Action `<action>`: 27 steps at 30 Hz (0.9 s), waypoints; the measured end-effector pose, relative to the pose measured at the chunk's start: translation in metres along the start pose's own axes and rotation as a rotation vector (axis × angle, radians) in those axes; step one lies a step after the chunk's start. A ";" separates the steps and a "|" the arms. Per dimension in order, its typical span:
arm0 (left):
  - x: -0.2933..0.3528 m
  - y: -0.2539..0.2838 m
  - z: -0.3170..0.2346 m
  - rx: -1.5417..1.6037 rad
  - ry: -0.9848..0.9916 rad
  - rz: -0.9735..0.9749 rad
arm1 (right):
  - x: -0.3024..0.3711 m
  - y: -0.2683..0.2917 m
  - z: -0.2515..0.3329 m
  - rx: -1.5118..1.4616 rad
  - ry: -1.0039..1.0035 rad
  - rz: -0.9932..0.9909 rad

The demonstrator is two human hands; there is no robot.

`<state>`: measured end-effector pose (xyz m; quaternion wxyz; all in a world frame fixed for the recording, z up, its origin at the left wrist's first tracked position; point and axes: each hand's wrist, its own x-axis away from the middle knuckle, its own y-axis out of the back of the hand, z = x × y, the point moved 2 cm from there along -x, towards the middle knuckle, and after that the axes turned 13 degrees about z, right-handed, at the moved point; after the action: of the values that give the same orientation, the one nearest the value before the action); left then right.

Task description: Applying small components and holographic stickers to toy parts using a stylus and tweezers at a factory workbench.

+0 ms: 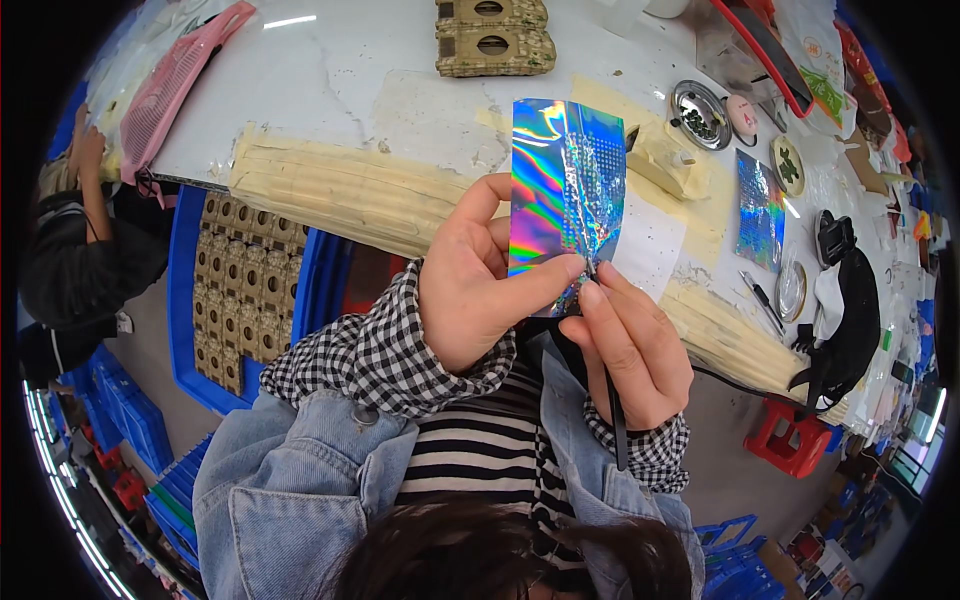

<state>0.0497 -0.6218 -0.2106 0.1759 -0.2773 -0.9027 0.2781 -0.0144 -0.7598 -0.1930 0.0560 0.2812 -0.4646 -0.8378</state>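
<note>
My left hand holds a shiny rainbow holographic sheet upright above the table's near edge, thumb pressed on its front near the bottom. Rows of small dots cover the sheet's right part. My right hand pinches a slim black tool, perhaps tweezers, whose far end sticks out below the palm. Its tip and my right fingertips meet the sheet's lower part beside my left thumb. What lies exactly at the tip is too small to tell.
Camouflage-patterned cases lie at the back; more fill a blue crate at left. To the right are a round metal dish of small dark parts, a taped block, another holographic sheet and a pen. A person sits far left.
</note>
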 end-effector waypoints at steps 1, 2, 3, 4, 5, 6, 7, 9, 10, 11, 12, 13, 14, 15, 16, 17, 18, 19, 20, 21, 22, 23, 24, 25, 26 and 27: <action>0.000 0.000 0.000 -0.003 -0.010 0.000 | 0.000 0.000 0.000 -0.002 -0.002 0.000; 0.000 0.000 0.000 -0.007 -0.019 -0.001 | -0.001 0.000 0.000 -0.003 -0.004 0.000; 0.000 0.000 0.000 -0.010 -0.029 -0.001 | 0.000 0.000 0.000 -0.004 0.004 -0.001; -0.001 -0.001 0.000 -0.012 -0.029 0.000 | 0.001 -0.001 -0.001 -0.005 0.012 -0.002; -0.001 -0.001 0.000 -0.014 -0.029 0.001 | 0.001 -0.001 -0.002 -0.005 0.020 -0.004; -0.001 -0.001 0.000 -0.015 -0.029 0.002 | 0.001 -0.001 -0.002 -0.005 0.018 0.000; -0.001 -0.001 0.000 -0.017 -0.029 0.003 | 0.001 -0.001 -0.002 -0.005 0.018 0.004; -0.001 -0.001 0.000 -0.019 -0.028 0.003 | 0.002 -0.001 -0.002 -0.007 0.021 0.004; -0.001 -0.001 0.000 -0.020 -0.031 0.004 | 0.002 -0.001 -0.003 -0.008 0.023 0.001; -0.001 0.000 0.001 -0.021 -0.034 0.006 | 0.002 -0.001 -0.003 -0.009 0.026 -0.002; -0.001 0.000 0.001 -0.022 -0.037 0.007 | 0.002 -0.001 -0.003 -0.012 0.023 -0.003; -0.001 0.000 0.001 -0.023 -0.036 0.005 | 0.003 -0.002 -0.002 -0.016 0.020 -0.005; -0.001 0.000 0.001 -0.024 -0.035 0.003 | 0.003 -0.002 -0.002 -0.020 0.018 -0.006; 0.000 -0.001 0.000 -0.026 -0.033 0.001 | 0.003 -0.002 -0.002 -0.024 0.018 -0.003; 0.000 -0.001 0.000 -0.028 -0.027 0.002 | 0.002 -0.001 -0.002 -0.026 0.017 0.000; 0.000 -0.001 -0.001 -0.031 -0.021 0.003 | 0.002 -0.001 -0.002 -0.028 0.016 0.004; 0.000 -0.001 -0.002 -0.033 -0.015 0.005 | 0.002 0.000 -0.002 -0.026 0.018 0.005; 0.001 -0.001 -0.002 -0.043 -0.018 0.004 | 0.002 0.000 -0.002 -0.027 0.021 0.006; 0.001 -0.001 -0.002 -0.052 -0.022 0.004 | 0.001 0.000 -0.002 -0.027 0.024 0.006; 0.001 -0.001 -0.003 -0.062 -0.025 0.004 | 0.001 0.000 -0.001 -0.025 0.024 0.008; 0.001 -0.001 -0.003 -0.071 -0.026 0.004 | 0.001 0.000 -0.001 -0.024 0.025 0.010; 0.001 -0.001 -0.004 -0.080 -0.028 0.004 | 0.001 0.000 -0.001 -0.023 0.025 0.012; 0.001 -0.002 -0.004 -0.089 -0.030 0.004 | 0.001 0.000 -0.001 -0.020 0.027 0.016; 0.001 -0.001 -0.005 -0.095 -0.031 0.003 | 0.000 0.000 -0.001 -0.017 0.029 0.023; 0.001 -0.001 -0.006 -0.101 -0.033 0.002 | -0.001 0.000 -0.001 -0.015 0.031 0.030; 0.001 0.000 -0.006 -0.107 -0.034 0.000 | -0.002 0.000 -0.001 -0.013 0.034 0.041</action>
<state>0.0516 -0.6185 -0.2057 0.1456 -0.2815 -0.9191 0.2342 -0.0123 -0.7599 -0.1925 0.0830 0.2856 -0.4637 -0.8346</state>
